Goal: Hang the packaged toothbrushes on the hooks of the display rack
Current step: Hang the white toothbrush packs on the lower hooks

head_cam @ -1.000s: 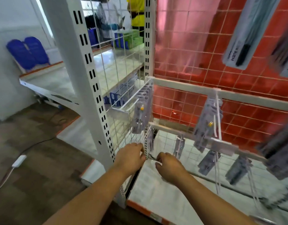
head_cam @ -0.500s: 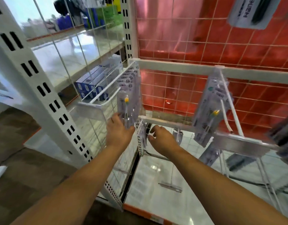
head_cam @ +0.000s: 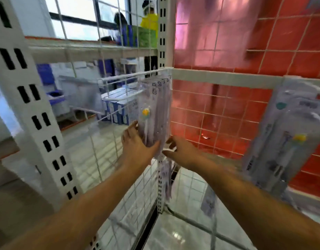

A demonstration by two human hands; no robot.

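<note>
Display rack (head_cam: pixel 209 75) fills the view: white wire grid over a red tiled back panel (head_cam: pixel 263 42), white crossbar running from the middle upright to the right edge, glossy white base shelf (head_cam: pixel 173 222) at the bottom. Slotted white post (head_cam: pixel 29 109) stands at the left edge, a second slotted upright (head_cam: pixel 162 33) at the top centre. Behind the left grid, a side shelf with blue boxes (head_cam: pixel 116 112); people are visible through the window beyond, too blurred for detail. Front hook (head_cam: pixel 130 76) sticks out of the crossbar's left end toward the camera, loaded with a row of packaged toothbrushes (head_cam: pixel 153 112) hanging upright, yellow brush head showing on the front pack. Second bunch of packs (head_cam: pixel 281 134) hangs off the crossbar near the right edge, motion-blurred. More packs hang lower, below the hands beside the short slotted strip, too smeared to count. Left hand (head_cam: pixel 137 145) is at the bottom end of the front row, fingers behind the packs and thumb across the front, pinching the lower part of the stack. Right hand (head_cam: pixel 182 150) sits just right of it, fingers loosely spread and touching the bottom edge of the same row; it looks mostly open, and I cannot tell whether it grips anything.
</note>
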